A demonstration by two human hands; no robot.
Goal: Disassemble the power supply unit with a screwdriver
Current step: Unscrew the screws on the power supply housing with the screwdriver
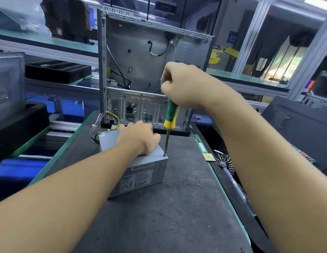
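A grey metal power supply unit sits on the dark mat in the middle of the bench, label side toward me, with a bundle of coloured wires coming out of its far end. My left hand rests on its top, fingers curled over the far edge. My right hand grips the top of a green and yellow screwdriver held upright. The tip stands in a screw at the near right corner of the top cover.
An empty computer case stands upright right behind the unit. To the right of the mat lie a RAM stick, a small CPU chip and a finned cooler. A black case sits far right, dark trays at left.
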